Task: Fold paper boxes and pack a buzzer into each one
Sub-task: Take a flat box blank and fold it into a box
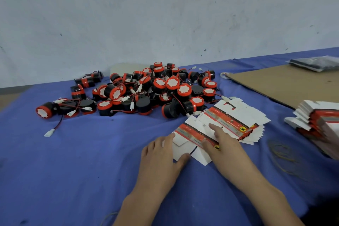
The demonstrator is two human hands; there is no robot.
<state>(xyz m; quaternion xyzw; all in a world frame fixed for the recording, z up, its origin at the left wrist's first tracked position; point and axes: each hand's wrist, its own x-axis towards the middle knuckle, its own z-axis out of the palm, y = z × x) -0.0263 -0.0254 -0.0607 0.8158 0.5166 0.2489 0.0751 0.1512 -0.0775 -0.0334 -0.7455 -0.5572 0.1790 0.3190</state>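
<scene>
Left hand [161, 156]: I see it at lower centre, fingers [162, 143] straight and close together on the left edge of the flat box [185, 141], thumb on its near corner.
Right hand [226, 146]: fingers spread, pressed flat on the box's red stripe.
Flat box: unfolded on the table [73, 152], centre frame, touching a fanned stack of boxes [238, 119] to its upper right.
Buzzers [156, 90]: heaped mid-frame, above the box.
Far right: second stack [319, 121].
</scene>
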